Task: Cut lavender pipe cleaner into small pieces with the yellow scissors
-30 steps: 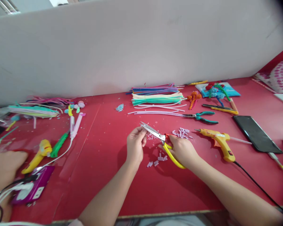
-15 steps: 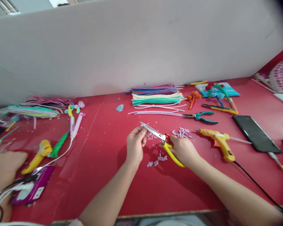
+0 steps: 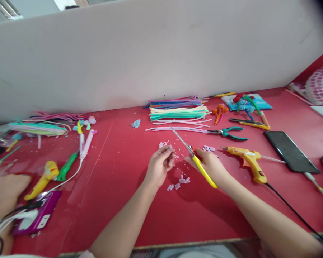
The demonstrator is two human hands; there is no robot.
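Observation:
My left hand [image 3: 159, 163] is closed in a pinch, with the tip of a small lilac pipe cleaner piece [image 3: 171, 146] showing at its fingertips. My right hand [image 3: 211, 166] grips yellow-handled scissors [image 3: 203, 172], whose blades point up and away, apart from the left hand. Below the hands lies a small group of cut lilac pieces [image 3: 177, 186]. More lilac pieces [image 3: 209, 148] lie just beyond the right hand, partly hidden by it. Fine lilac clippings [image 3: 163, 144] are scattered past the left fingertips.
Pipe cleaner bundles [image 3: 177, 114] lie at the back by the white partition [image 3: 161, 53]. To the right are pliers [image 3: 228, 133], a yellow glue gun [image 3: 247, 157] and a phone [image 3: 290, 152]. Leftward are a purple power block [image 3: 40, 211], cables and another person's arm [image 3: 5, 193].
The scissors have swung away from the left fingertips, moving right and pointing more upward. My left hand has shifted slightly right and turned, showing more of its fingers.

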